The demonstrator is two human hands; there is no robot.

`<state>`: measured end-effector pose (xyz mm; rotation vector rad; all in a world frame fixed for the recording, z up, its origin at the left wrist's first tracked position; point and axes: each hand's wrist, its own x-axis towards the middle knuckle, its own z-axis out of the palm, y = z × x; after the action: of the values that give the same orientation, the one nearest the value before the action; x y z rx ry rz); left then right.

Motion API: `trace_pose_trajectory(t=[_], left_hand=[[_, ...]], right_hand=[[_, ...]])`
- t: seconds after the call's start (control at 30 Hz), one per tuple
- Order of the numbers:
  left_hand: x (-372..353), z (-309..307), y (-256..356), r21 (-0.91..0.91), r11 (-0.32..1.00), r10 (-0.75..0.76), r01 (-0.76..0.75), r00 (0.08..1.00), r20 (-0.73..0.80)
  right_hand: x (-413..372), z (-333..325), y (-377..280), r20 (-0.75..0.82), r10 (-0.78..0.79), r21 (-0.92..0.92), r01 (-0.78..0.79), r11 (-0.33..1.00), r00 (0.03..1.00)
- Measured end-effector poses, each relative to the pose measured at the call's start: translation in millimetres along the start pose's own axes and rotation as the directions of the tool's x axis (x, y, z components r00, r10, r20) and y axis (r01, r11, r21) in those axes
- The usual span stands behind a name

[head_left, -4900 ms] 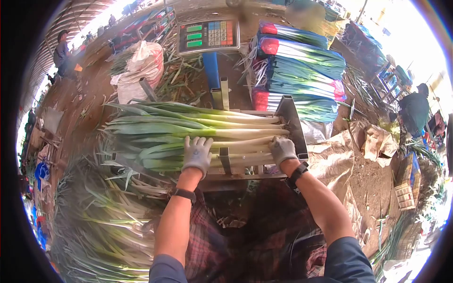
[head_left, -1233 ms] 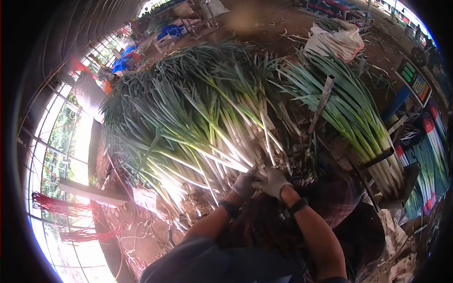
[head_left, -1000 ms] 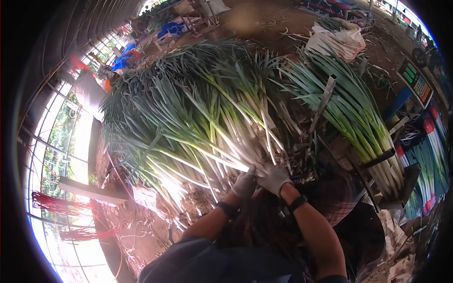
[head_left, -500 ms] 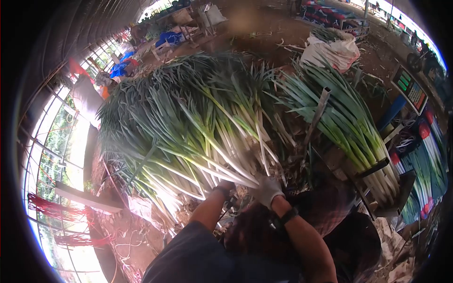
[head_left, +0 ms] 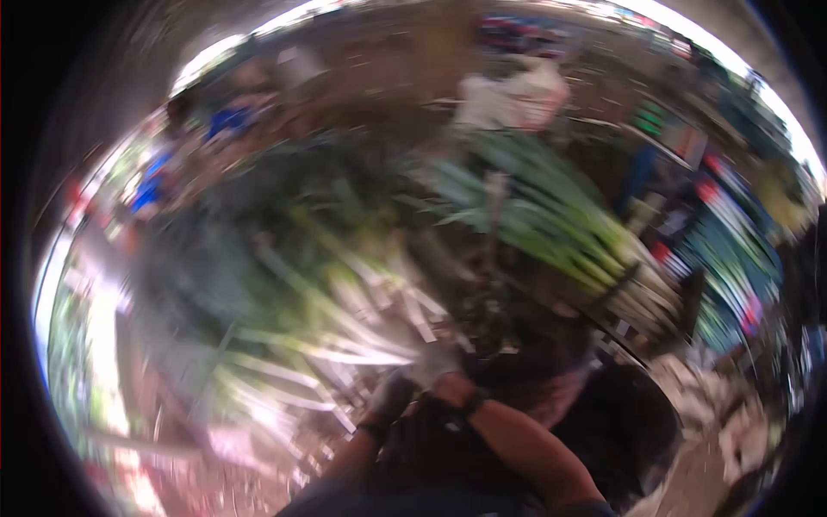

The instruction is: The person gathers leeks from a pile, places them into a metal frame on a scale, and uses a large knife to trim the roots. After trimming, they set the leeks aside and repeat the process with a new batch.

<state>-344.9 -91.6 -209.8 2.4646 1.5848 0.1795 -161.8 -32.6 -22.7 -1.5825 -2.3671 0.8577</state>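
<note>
At 6 o'clock, left hand (head_left: pixel 392 398), right hand (head_left: pixel 435 366) on leek pile (head_left: pixel 327 293); fingers blurred, cannot tell grip. Rack bundle (head_left: pixel 551 224), 2 o'clock, seemingly part-built; pile mostly unsorted.

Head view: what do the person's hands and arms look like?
Heavy blur. The right hand wears a pale grey glove, the left hand a greyer one. A dark band circles each wrist. Forearms bare, dark sleeves at the frame's bottom.

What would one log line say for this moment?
view: blurred | left hand: at leek pile | right hand: at leek pile | grip: unclear
</note>
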Motion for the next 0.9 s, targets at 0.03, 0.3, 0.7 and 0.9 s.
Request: trace_pose_trajectory(t=[0.03, 0.3, 0.7, 0.9], left_hand=[[4.0, -5.2, 3.7, -0.054, 0.999, -0.001, 0.002, 1.0, 0.012], [86.3, -71.3, 58.7, -0.313, 0.94, -0.169, 0.138, 0.983, -0.074], [105.2, -129.8, 113.1, -0.401, 0.896, -0.292, 0.188, 0.932, -0.216], [100.3, -146.5, 127.6, -0.416, 0.887, -0.341, 0.202, 0.893, -0.294]], right_hand=[[1.2, 18.2, 10.0, -0.043, 0.008, 0.358, 0.008, 0.934, 0.999], [5.5, 11.7, 8.2, -0.034, -0.131, -0.114, 0.126, 0.985, 0.991], [-43.9, -68.3, 10.5, -0.203, -0.169, -0.164, 0.136, 0.977, 0.964], [-157.4, -188.7, 22.0, -0.151, -0.479, -0.561, 0.323, 0.762, 0.865]])
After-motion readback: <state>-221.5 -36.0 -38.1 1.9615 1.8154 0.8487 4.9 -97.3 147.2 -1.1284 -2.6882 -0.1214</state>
